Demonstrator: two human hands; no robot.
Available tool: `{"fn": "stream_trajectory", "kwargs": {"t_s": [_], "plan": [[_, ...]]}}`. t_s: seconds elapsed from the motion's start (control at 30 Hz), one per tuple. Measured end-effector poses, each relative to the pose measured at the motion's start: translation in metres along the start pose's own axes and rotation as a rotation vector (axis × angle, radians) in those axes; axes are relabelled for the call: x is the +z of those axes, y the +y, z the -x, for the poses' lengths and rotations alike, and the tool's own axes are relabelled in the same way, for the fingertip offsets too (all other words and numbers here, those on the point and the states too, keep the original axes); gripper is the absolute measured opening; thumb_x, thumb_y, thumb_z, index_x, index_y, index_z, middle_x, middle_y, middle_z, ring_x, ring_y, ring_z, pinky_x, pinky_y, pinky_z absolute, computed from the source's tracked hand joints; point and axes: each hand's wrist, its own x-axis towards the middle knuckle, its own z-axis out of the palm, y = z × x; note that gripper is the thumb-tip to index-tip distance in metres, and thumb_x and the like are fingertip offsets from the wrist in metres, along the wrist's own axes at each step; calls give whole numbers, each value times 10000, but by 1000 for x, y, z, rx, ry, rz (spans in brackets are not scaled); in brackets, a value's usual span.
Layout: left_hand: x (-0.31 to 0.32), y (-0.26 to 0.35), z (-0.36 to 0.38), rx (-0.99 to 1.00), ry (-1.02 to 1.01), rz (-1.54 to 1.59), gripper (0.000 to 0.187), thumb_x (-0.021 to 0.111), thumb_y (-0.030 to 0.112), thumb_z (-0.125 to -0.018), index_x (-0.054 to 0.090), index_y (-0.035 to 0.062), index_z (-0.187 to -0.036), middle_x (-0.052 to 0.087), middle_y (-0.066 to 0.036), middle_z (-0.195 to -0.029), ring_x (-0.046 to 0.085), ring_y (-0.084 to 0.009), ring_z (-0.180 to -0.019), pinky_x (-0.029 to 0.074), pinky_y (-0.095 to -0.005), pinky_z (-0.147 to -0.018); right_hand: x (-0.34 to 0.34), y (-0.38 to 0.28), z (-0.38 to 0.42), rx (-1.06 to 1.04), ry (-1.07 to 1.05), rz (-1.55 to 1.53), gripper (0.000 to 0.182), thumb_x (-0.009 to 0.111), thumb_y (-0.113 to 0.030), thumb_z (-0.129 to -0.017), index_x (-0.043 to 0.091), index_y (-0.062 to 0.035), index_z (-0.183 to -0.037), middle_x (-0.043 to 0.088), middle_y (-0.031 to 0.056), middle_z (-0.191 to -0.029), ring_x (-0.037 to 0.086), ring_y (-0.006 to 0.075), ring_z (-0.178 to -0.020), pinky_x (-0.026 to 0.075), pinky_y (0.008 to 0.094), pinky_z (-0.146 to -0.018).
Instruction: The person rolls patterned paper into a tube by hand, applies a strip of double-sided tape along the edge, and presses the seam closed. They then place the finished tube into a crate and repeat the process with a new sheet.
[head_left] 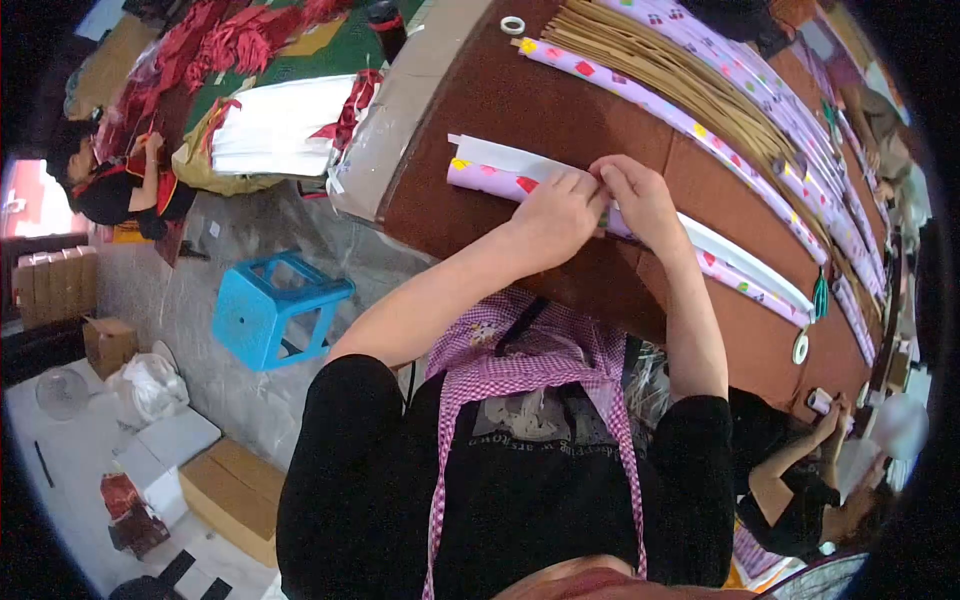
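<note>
The left hand [557, 218] and right hand [645, 205], fingers bent narrow, exact grip impossible to tell, met over a long, white-edged, lilac printed roll [490, 180] that ran beneath them from ten to four o'clock.

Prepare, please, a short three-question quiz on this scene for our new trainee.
1. True or false: the blue stool is on top of the table.
2. What are the left hand and right hand working on?
3. The apron is: (a) striped, (b) checked, (c) plain?

Key:
1. False; the blue stool is on the floor.
2. A lilac patterned roll.
3. (b)
</note>
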Motion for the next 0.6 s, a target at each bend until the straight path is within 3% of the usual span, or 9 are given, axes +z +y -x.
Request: {"fn": "stream_trajectory", "kwargs": {"t_s": [0.23, 0.33, 0.4, 0.6], "plan": [[-9, -8, 2, 16, -1, 97, 425, 733, 304, -763, 615, -8, -1028, 606, -133, -997, 585, -291, -954, 473, -396, -852, 14, 11, 3, 13, 80, 6, 182, 533, -95, -989, 664, 18, -1046, 679, 59, -924, 619, 125, -874, 502, 271, -801], [-29, -24, 14, -39, -158, 90, 440, 736, 320, -762, 611, 2, -1038, 609, -114, -1009, 590, -278, -960, 466, -387, -847, 15, 14, 3, 14, 91, -6, 171, 541, -81, -983, 663, 20, -1047, 679, 60, -936, 621, 128, -889, 501, 274, -811], [-36, -34, 23, -20, -27, 33, 444, 733, 335, -772, 599, 8, -1042, 619, -104, -1044, 595, -264, -995, 456, -380, -850, 15, 13, 3, 21, 97, -9, 167, 546, -77, -980, 662, 21, -1048, 678, 60, -941, 621, 129, -895, 501, 274, -816], [-47, -41, 29, -88, -74, -7, 433, 711, 353, -807, 589, 19, -1055, 637, -129, -1096, 609, -263, -1038, 456, -381, -875, 15, 10, 7, 4, 112, 45, 170, 560, -99, -978, 673, 7, -1048, 690, 75, -947, 638, 139, -909, 507, 288, -823]]}}
